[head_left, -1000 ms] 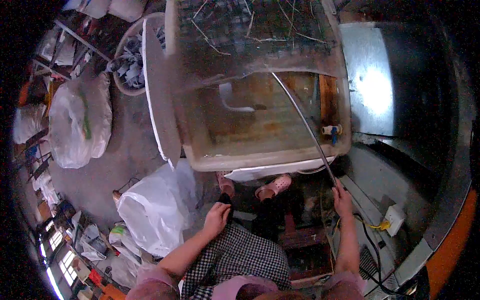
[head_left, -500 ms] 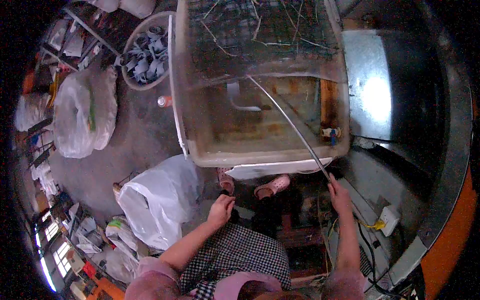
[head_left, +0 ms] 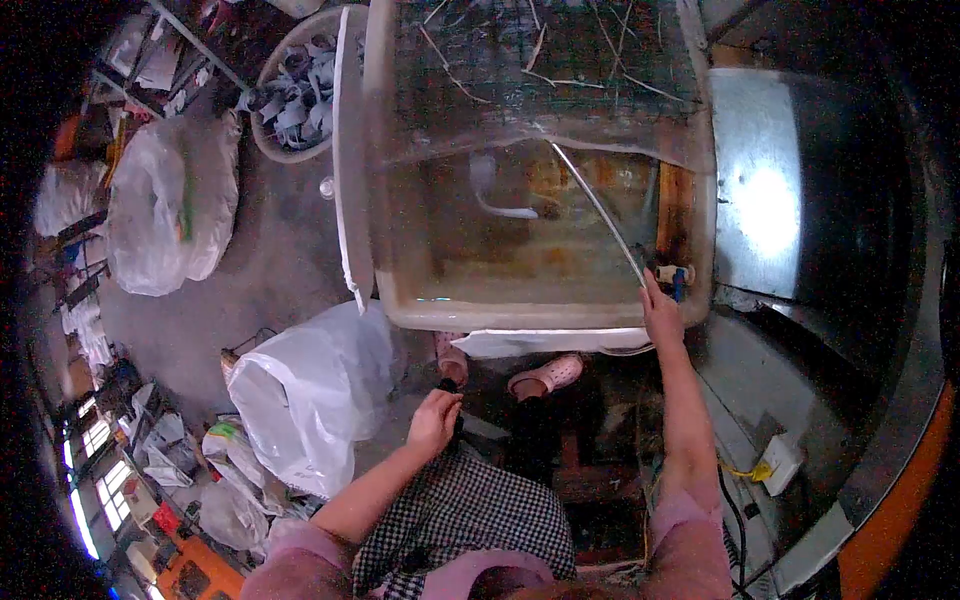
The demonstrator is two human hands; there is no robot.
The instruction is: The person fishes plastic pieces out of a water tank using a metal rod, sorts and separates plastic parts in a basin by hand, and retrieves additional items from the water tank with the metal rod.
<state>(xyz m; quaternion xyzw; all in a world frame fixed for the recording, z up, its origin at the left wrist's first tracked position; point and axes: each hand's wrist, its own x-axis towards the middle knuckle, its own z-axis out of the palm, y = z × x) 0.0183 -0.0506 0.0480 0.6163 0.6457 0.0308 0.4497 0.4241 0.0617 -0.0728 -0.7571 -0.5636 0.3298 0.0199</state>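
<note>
The person's right arm stretches forward, its right hand curled tightly round the near end of a thin metal rod. The rod slants over the tub, its far end by the dark mesh. The left arm is bent, the left hand loosely curled above the checked apron — whether it grips anything cannot be told. A valve sits just beside the right hand; a white plastic bag slumps on the grey floor — well left of the rod.
</note>
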